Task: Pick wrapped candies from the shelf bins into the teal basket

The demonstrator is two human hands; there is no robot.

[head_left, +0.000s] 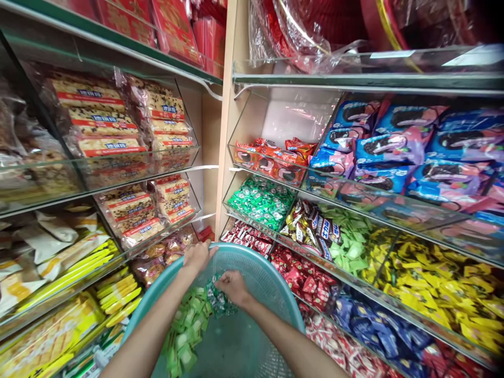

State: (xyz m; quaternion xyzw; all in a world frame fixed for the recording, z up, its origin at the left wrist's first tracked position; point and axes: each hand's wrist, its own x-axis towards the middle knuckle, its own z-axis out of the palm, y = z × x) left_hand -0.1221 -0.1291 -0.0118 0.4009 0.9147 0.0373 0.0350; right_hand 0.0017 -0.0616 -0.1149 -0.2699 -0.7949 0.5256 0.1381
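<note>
A large teal plastic basket [271,273] with mesh sides is below me. My left hand [199,260] has its fingers closed over the far rim. Inside the basket, my right hand [233,287] is closed in a pinch at a small cluster of dark green wrapped candies [218,302]. One of these seems to be at its fingertips, though the fingers partly hide it. Light green wrapped candies [187,328] lie heaped at the basket's left side, beside the dark green ones.
Glass-fronted shelves meet at a wooden corner post [227,121]. To the right sit green candies [263,202], light green candies [350,241], yellow candies [437,283] and blue biscuit packs [394,147]. Packaged snack bars [98,121] fill the left shelves. Red packets [173,31] lie above.
</note>
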